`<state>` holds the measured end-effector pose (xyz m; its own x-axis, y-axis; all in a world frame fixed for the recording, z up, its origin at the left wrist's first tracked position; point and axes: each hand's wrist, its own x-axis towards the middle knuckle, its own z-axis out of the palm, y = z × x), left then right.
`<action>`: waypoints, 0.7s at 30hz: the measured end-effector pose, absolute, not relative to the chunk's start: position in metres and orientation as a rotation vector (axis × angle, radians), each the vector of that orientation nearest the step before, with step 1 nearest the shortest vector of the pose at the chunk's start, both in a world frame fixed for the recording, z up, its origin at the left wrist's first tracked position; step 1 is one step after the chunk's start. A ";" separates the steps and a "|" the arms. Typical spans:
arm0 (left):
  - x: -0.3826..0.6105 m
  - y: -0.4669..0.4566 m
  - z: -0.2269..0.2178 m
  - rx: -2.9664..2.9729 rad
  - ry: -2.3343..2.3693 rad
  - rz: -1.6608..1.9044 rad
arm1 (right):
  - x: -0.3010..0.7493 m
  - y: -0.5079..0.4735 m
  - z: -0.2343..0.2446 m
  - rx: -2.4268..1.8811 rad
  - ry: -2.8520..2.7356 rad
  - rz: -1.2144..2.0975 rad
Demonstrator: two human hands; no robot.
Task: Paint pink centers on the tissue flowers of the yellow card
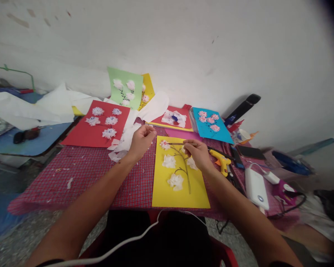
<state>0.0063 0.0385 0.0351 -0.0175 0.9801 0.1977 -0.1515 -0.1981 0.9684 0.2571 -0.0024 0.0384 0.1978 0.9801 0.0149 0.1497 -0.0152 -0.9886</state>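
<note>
While the person leans over the table, their right hand (196,154) pinches a thin brush (175,143) between thumb and fingers, its tip reaching the topmost flower (164,144) on a yellow card (167,194). That flower shows a touch of pink, unlike the plain white tissue flowers (175,181) lower down. Their left hand (141,141) hovers near the card's upper left corner with its fingers bunched, though I can't tell from here whether they hold anything.

The card lies flat on a red checked cloth (80,181), directly in front of the person, with a dark branch (187,174) drawn up its middle. Scraps of white tissue (122,142) sit just left of the left hand. Farther along the table are a red card (94,126) with white flowers, a blue card (210,126) with pink flowers, and a green card (125,89) propped against the wall (156,44). Right of the right hand, a yellow glue gun (221,161) lies near a white power bank (256,189) and a black phone (249,152).
</note>
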 end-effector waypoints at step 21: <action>0.006 0.040 0.034 1.231 1.001 1.423 | 0.252 0.001 0.041 -1.434 -1.194 0.963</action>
<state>0.0059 0.0404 0.0339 -0.0207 0.9810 0.1927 -0.1499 -0.1936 0.9696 0.2518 0.0006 0.0411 0.1968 0.9802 0.0196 0.1886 -0.0182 -0.9819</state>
